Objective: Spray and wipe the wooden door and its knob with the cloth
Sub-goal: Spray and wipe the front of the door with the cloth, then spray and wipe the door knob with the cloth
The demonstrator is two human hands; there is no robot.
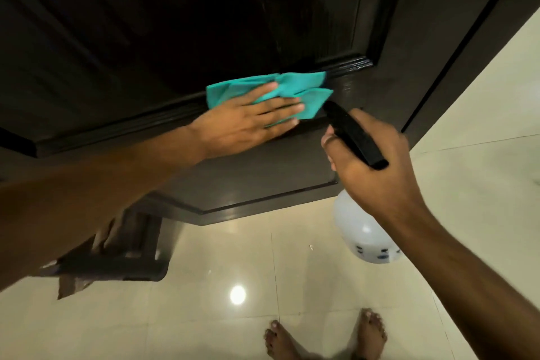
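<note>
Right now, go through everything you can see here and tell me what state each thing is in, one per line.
Teal cloth: crumpled, pressed flat against the door.
Left hand: fingers straight, pressing the cloth on the panel moulding.
Right hand: gripping the spray bottle's black head.
Spray bottle: held off the floor, nozzle toward the door.
Wooden door: dark, with a wet sheen near the cloth.
Knob: not in view.
Floor tiles: glossy, reflecting a light.

Glossy cream tiled floor [321, 286] with thin grout lines, round light reflection [238, 294], two bare feet [325, 337] standing at bottom edge, torn brown cardboard scraps [73, 280] at left
</note>
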